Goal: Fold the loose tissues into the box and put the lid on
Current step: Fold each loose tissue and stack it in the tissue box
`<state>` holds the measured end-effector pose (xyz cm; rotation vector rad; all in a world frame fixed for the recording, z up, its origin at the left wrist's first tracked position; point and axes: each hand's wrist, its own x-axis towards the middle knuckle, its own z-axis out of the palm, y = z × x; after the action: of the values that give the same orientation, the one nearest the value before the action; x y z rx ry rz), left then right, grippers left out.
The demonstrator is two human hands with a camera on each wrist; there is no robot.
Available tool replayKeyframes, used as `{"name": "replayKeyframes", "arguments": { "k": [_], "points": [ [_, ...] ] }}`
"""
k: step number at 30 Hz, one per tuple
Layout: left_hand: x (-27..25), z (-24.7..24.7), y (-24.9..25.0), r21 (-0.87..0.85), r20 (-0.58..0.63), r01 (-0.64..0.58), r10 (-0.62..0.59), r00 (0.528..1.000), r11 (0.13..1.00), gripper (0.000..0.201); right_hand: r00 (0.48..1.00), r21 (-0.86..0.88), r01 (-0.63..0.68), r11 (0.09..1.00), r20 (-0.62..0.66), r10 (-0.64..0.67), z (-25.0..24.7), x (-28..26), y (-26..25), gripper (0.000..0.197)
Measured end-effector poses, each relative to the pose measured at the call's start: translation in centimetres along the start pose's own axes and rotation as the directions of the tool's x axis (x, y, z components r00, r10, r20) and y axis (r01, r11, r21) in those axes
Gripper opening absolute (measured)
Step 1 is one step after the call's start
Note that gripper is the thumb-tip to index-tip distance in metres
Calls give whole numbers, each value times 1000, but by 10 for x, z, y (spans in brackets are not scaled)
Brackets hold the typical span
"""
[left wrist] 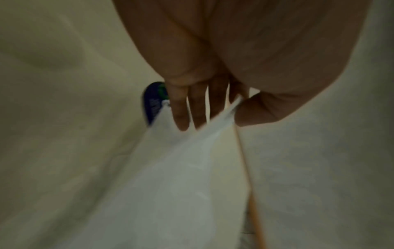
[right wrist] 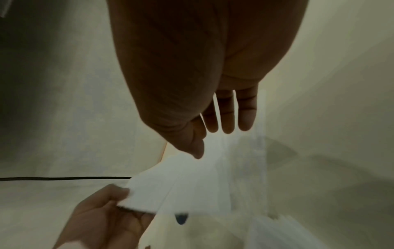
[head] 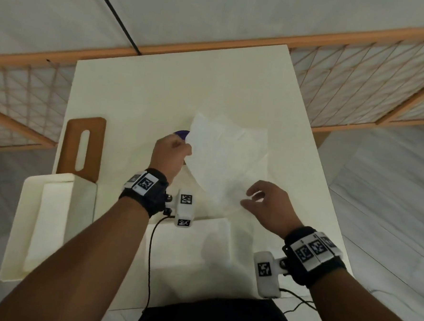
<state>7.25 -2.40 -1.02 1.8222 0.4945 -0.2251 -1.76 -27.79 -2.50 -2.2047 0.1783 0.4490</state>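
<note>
At the bottom left of the frame the box (head: pixel 50 225) is lying open. In the middle, the right hand (head: pixel 269 206) is hovering with spread fingers while the left hand (head: pixel 171 155) is pinching a tissue (head: pixel 225 161). It looks light, soft and easy to tear, so corners seem best. The lid (head: pixel 84 147) and free table (head: pixel 181 84) are lying beyond.

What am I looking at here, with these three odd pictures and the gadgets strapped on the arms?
No robot: a person wearing three cameras. The head view looks down at a white table; the others look along each wrist. The left hand pinches a corner of a tissue, plain in the left wrist view. The right hand hovers open beside it. The box, already holding tissues, sits at the left with the brown slotted lid behind it. Folded tissues lie near the person.
</note>
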Motion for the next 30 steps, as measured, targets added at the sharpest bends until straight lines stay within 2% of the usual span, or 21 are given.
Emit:
{"name": "replayKeyframes", "arguments": {
  "k": [3, 6, 8, 10, 11, 13, 14, 15, 17, 19, 21, 22, 24, 26, 30],
  "points": [
    [-28, -27, 29, -292, 209, 21, 42, 977, 956, 16, 999, 163, 24, 986, -43, -17, -9, 8, -26, 28],
    [-62, -59, 53, -457, 391, 71, 129, 911, 887, 20, 1000, 392, 22, 920, 0, -23, -15, 10, -59, 69],
    [-82, -82, 63, -488, 443, 65, 183, 878, 870, 21, 995, 501, 37, 865, 65, -81, -16, 10, -82, 92],
    [-100, -105, 69, -501, 438, 35, 219, 872, 865, 29, 971, 561, 39, 827, 176, -165, -12, 8, -103, 103],
    [-107, -116, 70, -511, 425, 11, 241, 873, 860, 24, 946, 583, 29, 812, 247, -211, -9, 6, -113, 102],
    [-116, -137, 70, -536, 395, -25, 277, 876, 844, 14, 872, 622, 9, 783, 378, -310, 1, -2, -129, 85],
    [-118, -147, 67, -546, 388, -34, 289, 875, 837, 13, 849, 642, 4, 767, 404, -342, 8, -8, -135, 74],
    [-118, -158, 62, -549, 380, -37, 288, 879, 835, 12, 847, 668, -7, 744, 400, -350, 14, -15, -141, 65],
    [-117, -175, 45, -571, 348, 7, 234, 908, 821, 17, 881, 728, -40, 684, 349, -320, 24, -26, -149, 49],
    [-117, -188, 21, -587, 354, 81, 165, 921, 806, 45, 908, 755, -35, 655, 297, -294, 30, -34, -155, 38],
    [-126, -191, 2, -533, 409, 140, 110, 906, 834, 68, 924, 724, -8, 690, 269, -271, 33, -38, -159, 31],
    [-131, -188, -6, -470, 413, 136, 81, 907, 872, 71, 929, 703, 2, 711, 262, -261, 34, -40, -161, 27],
    [-139, -183, -18, -358, 334, 69, 59, 941, 931, 59, 927, 678, 3, 735, 274, -257, 35, -44, -164, 24],
    [-144, -181, -23, -315, 232, 3, 74, 970, 949, 47, 924, 667, 12, 745, 278, -264, 36, -46, -166, 25],
    [-148, -186, -20, -177, 198, -169, 203, 959, 970, 29, 947, 643, 102, 759, 170, -271, 36, -47, -161, 21]
  ]
}}
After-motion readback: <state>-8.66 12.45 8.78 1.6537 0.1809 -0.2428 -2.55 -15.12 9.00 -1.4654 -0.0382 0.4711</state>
